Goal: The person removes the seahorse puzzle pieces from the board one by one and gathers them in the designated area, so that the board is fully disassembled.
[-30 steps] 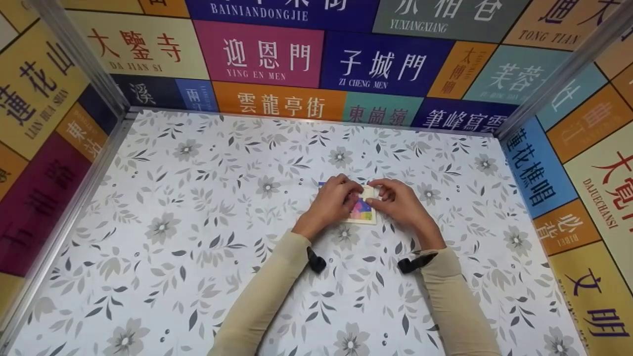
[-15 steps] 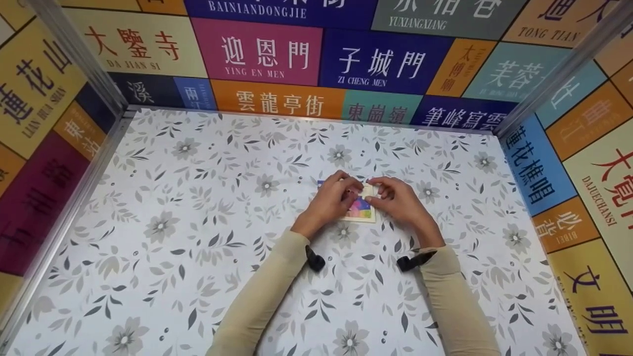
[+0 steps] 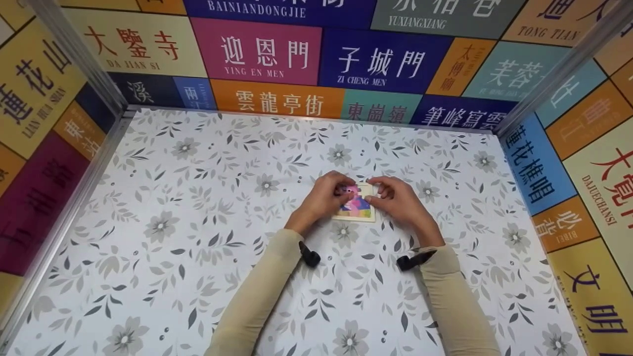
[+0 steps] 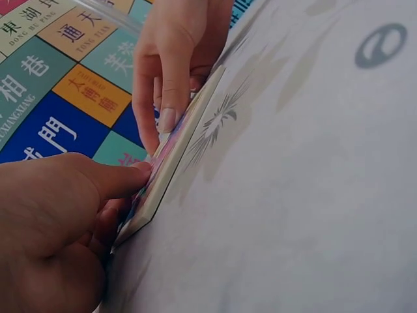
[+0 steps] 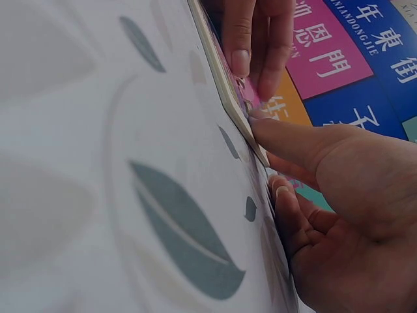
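A small flat jigsaw puzzle (image 3: 357, 213) with a cream border lies on the floral tabletop, showing a pink cartoon figure. Its upper right part looks plain cream in the head view. My left hand (image 3: 320, 199) is at the puzzle's left side, thumb on the picture and fingers curled by the edge. From the right, my right hand (image 3: 403, 200) pinches the border, its thumb on top near the corner. Both wrist views show the puzzle edge-on, low against the cloth. The left hand covers the puzzle's left part, so single pieces there are hidden.
White cloth (image 3: 207, 207) with grey flowers and leaves covers the table. Colourful panels with Chinese lettering (image 3: 257, 54) wall the back and both sides, joined by metal posts (image 3: 81, 54). A black strap (image 3: 309, 254) sits at each sleeve cuff.
My left hand has shifted slightly left across the puzzle, baring more of the pink figure and covering the blue upper left corner. The right hand keeps its place at the right edge.
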`<state>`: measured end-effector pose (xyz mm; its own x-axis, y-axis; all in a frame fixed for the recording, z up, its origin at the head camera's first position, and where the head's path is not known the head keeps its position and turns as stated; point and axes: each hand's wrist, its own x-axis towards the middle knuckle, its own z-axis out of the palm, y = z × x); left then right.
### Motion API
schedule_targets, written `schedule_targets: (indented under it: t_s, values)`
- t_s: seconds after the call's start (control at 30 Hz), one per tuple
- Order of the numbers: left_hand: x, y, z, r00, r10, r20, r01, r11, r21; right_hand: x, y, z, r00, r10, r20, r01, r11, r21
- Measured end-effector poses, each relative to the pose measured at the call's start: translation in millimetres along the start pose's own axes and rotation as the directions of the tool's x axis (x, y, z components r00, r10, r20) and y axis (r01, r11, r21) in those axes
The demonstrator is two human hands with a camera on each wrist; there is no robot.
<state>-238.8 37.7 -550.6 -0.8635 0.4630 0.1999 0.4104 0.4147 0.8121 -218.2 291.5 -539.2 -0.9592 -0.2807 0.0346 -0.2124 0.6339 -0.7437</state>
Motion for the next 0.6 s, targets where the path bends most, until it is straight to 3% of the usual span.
schedule_targets:
  t_s: [0.6]
  values:
    - [1.4, 8.6, 2.5, 1.000, 0.020, 0.004, -0.021, 0.990, 0.136, 0.6, -2.0, 0.2, 1.000, 0.014, -0.007, -0.014, 1.000, 0.022]
